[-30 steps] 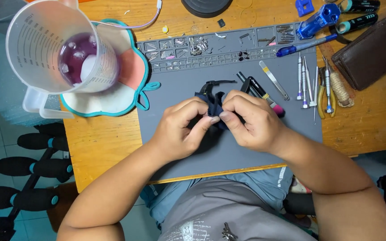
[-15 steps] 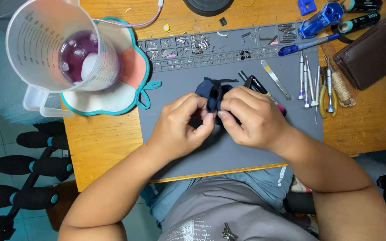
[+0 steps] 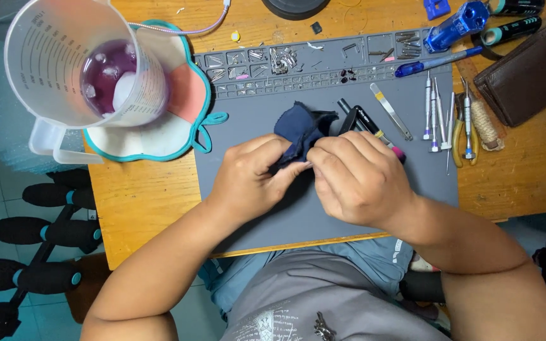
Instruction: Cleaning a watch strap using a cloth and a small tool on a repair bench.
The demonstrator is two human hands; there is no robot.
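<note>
Head view: a dark blue cloth (image 3: 299, 132) is pinched between the curled fingers of the left hand (image 3: 248, 179) and the right hand (image 3: 356, 177), over a grey work mat (image 3: 254, 120)

- cloth (image 3: 299, 129): dark navy
- mat (image 3: 254, 120): grey
- table (image 3: 140, 196): orange-brown wood
- jug (image 3: 83, 63): clear, purple liquid
- wallet (image 3: 526, 69): brown
- coaster (image 3: 184, 126): teal-edged, white and pink

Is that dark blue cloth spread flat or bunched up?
Bunched up: the dark blue cloth is crumpled, pinched between left hand and right hand.
</note>
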